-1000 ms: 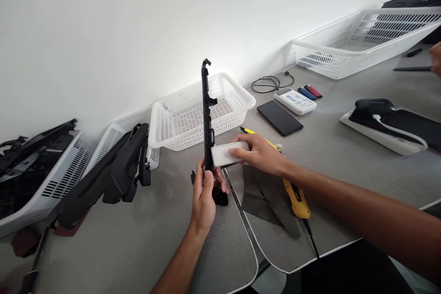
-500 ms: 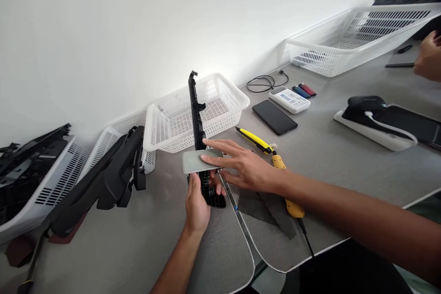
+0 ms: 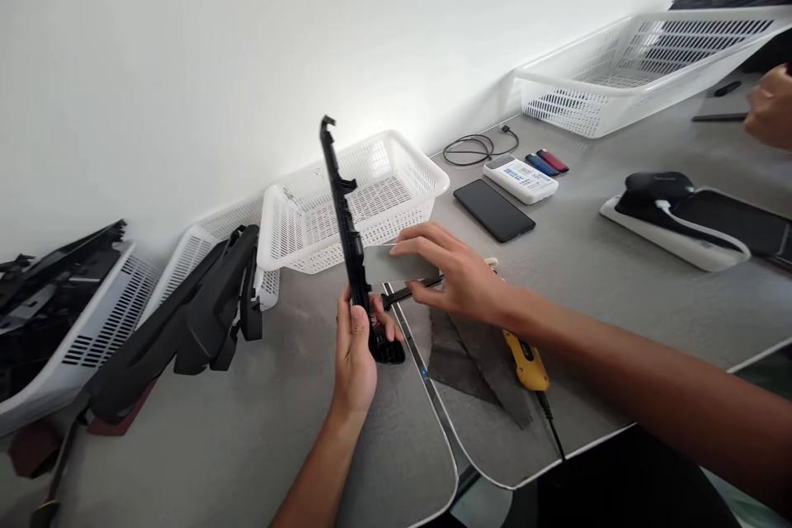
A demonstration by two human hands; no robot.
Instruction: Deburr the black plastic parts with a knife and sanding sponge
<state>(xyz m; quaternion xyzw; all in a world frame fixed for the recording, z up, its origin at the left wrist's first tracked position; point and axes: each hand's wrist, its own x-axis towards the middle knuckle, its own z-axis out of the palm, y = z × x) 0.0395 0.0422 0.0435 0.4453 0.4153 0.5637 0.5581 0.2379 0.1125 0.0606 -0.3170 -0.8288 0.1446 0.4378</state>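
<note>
My left hand (image 3: 357, 363) is wrapped round the lower part of a long black plastic trim piece (image 3: 346, 219), which stands nearly upright with clips along its edge. A thin grey rectangular plate (image 3: 396, 264) is pinched in the fingers of my right hand (image 3: 454, 272). Its left end meets or passes behind the trim piece; I cannot tell which. Below the right fingers runs a narrow dark strip (image 3: 408, 292). Under my right forearm lies a yellow corded tool (image 3: 525, 363), partly hidden, beside dark grey sheets (image 3: 461, 359).
A white basket (image 3: 426, 202) stands behind the trim piece. More black parts (image 3: 204, 322) and a filled basket (image 3: 102, 330) are at left. A phone (image 3: 493, 210), white box (image 3: 520, 179), cable (image 3: 467, 150) and another person's hand (image 3: 770, 107) are to the right.
My right hand has drawn the grey plate to the right, off the trim piece's front. The trim piece has turned and its top leans further left. The yellow knife is now hidden.
</note>
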